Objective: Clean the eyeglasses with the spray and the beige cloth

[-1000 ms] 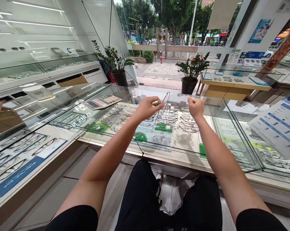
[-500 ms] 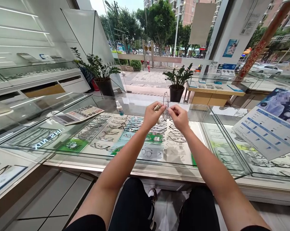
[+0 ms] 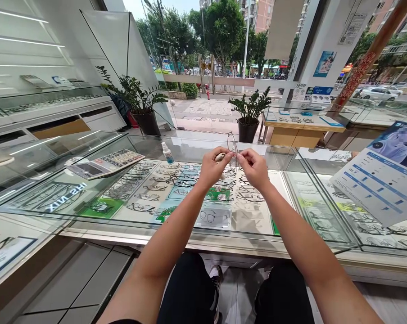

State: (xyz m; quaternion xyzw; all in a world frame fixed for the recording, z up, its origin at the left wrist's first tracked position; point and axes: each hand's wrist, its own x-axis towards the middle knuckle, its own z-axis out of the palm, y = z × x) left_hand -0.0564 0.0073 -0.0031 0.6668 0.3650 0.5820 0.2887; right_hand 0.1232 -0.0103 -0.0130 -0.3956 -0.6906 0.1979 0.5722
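A pair of thin-framed eyeglasses point(image 3: 232, 140) is held up above the glass counter, its rims seen nearly edge-on. My left hand point(image 3: 215, 167) is closed on one side of it, with a small pale thing point(image 3: 220, 156), perhaps a bunched cloth, tucked in its fingers. From the other side, my right hand point(image 3: 255, 168) pinches the frame between thumb and fingers. Both hands' fingertips almost meet at the glasses, hiding part of them. Below lie rows of eyeglasses point(image 3: 181, 181) inside the display case.
On the glass counter point(image 3: 186, 225) stand a white spray bottle point(image 3: 167, 153) and, further left, a large calculator point(image 3: 107, 163). A printed leaflet point(image 3: 381, 180) rises at the right. Potted plants point(image 3: 248, 114) stand beyond the counter, before the window.
The eyeglasses have turned and tilted slightly between my hands. My right hand has shifted a little right, its fingers now pressed together at the frame. My left hand stays nearly in place.
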